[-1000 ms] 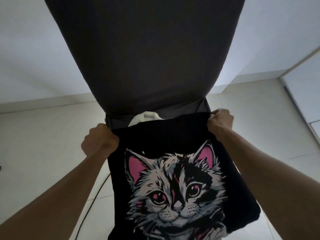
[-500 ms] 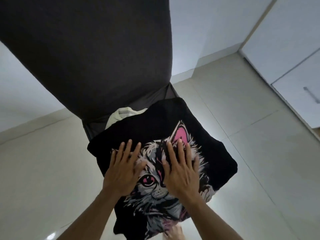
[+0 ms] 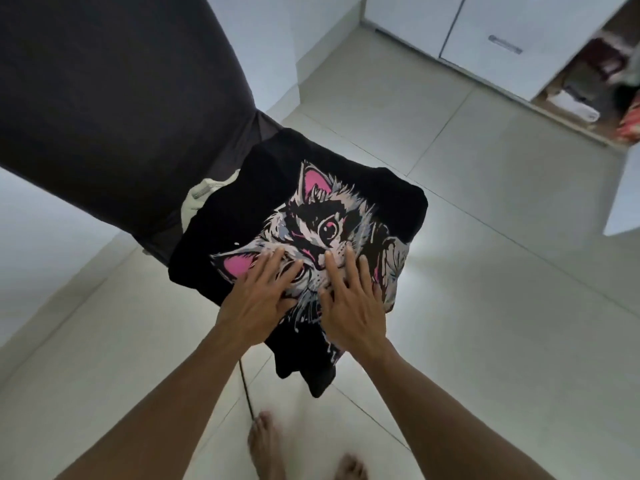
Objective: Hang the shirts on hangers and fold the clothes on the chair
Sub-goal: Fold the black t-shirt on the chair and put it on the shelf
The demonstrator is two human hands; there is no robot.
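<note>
Two flat hands pressed a black cotton T-shirt with a pink-eared cat print [image 3: 346,216] on a dark fabric chair [image 3: 104,98].
The left hand [image 3: 258,306] and right hand [image 3: 353,306] lay side by side, fingers straight and spread; a pale garment [image 3: 199,199] showed beneath.

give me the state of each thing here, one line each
black cat shirt: lying flat on the chair, one end hanging off the front
left hand: fingers straight, pressing on the shirt
right hand: fingers straight, pressing on the shirt
pale garment: mostly hidden under the shirt
cupboard: drawer closed
</note>
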